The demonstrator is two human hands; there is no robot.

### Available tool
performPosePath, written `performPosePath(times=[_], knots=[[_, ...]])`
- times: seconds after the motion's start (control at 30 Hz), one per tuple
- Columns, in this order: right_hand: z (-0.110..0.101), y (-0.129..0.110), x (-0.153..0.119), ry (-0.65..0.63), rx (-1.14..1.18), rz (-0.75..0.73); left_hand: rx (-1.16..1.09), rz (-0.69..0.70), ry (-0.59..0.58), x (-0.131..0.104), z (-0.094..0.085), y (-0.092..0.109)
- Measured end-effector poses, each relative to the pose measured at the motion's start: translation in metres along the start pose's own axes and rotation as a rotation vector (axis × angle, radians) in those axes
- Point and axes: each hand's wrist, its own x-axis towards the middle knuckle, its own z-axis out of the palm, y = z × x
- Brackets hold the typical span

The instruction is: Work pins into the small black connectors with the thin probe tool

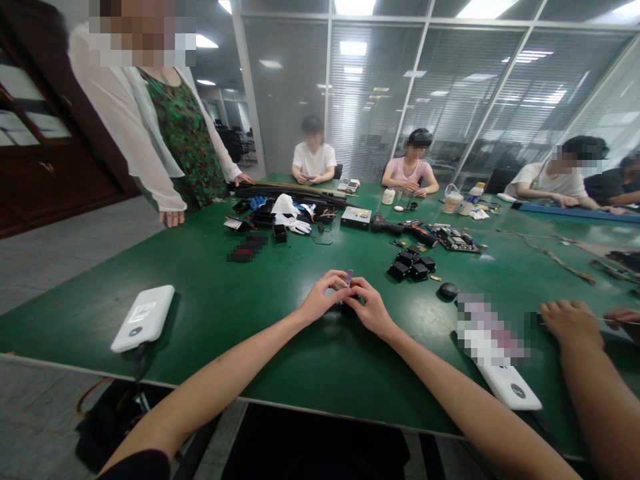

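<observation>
My left hand [323, 295] and my right hand [371, 305] meet over the green table, in front of my body. Their fingertips are pinched together around a small purple strip [349, 275], which sticks up between them. Beneath the fingers a small dark object shows in part; my hands hide most of it, so its kind is unclear. To the right, beyond my right hand, lies a cluster of several small black boxes [413, 264]. A black computer mouse [448, 291] rests farther right.
A white power bank [145, 319] with a cable lies left on the green table [240, 313]; a similar white device [515, 387] lies right. Gloves [295, 223], a power drill [387, 225] and a circuit board [455, 238] lie farther back. A co-worker's hand [570, 323] is at right; others sit opposite.
</observation>
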Motion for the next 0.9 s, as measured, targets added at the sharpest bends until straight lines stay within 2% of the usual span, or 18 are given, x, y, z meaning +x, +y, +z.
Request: performPosePath(times=[0.13, 0.33, 0.43, 0.67, 0.9], knots=[[-0.0008, -0.0008, 0.0, -0.029, 0.003, -0.006, 0.016, 0.03, -0.077, 0.0011, -0.0026, 0.0015], [-0.0021, 0.0019, -0.0008, -0.017, -0.018, -0.008, 0.03, -0.011, 0.01, 0.0014, -0.0006, -0.0031], [-0.0018, 0.0045, -0.0006, 0.019, -0.017, -0.003, 0.026, -0.013, 0.013, 0.001, 0.001, -0.0034], [-0.0004, 0.0019, 0.0007, -0.024, -0.006, -0.02, 0.002, 0.027, -0.088, 0.001, -0.0007, 0.0038], [-0.0018, 0.0027, -0.0005, -0.012, -0.007, -0.016, 0.03, -0.002, 0.052, 0.0016, 0.0036, -0.0022]])
